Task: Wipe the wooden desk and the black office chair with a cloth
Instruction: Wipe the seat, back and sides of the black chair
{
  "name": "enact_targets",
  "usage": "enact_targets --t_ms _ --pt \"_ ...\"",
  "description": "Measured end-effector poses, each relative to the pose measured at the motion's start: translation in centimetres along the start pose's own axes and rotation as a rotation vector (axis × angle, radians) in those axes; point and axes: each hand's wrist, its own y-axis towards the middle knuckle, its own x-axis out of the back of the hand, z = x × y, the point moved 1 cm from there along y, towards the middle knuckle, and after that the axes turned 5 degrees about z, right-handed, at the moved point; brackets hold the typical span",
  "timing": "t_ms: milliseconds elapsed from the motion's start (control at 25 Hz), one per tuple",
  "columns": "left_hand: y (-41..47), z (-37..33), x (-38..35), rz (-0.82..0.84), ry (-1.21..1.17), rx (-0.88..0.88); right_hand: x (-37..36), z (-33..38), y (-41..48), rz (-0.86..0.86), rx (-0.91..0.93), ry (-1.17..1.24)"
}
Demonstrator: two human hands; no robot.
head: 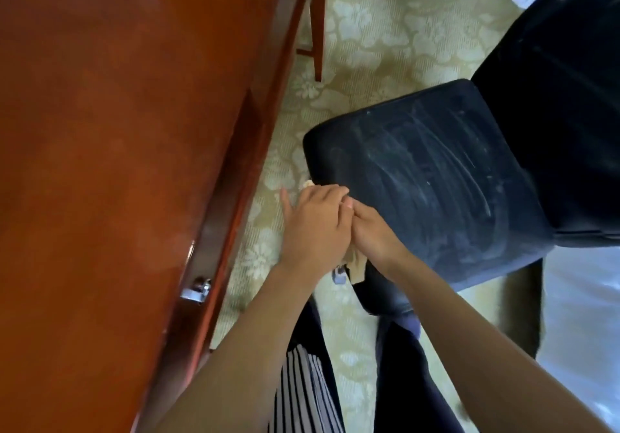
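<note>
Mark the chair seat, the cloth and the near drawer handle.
chair seat [436, 180], head view, middle of cushion
cloth [356, 264], head view, corner below the wrists
near drawer handle [198, 290], head view, metal pull

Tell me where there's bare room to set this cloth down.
The desk top is bare up to its front edge. The chair seat is bare from backrest to far edge. Crowded only at the seat's near corner, where the left hand, right hand and cloth meet.

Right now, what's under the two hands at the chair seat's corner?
A pale cloth peeks out between the left hand and right hand, at the chair seat corner. The hands cover the rest of it.
</note>
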Motion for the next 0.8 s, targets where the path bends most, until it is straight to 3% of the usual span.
enact_targets --t_ms 440,800 --pt "0.4 -13.9 -14.2 0.026 -0.209 0.058 18.0 -10.1 -6.2 0.03 -0.121 -0.102" --pt "-0.2 -18.6 -13.9 0.141 -0.229 -0.082 25.0 -10.4 -11.0 0.019 -0.187 0.137"
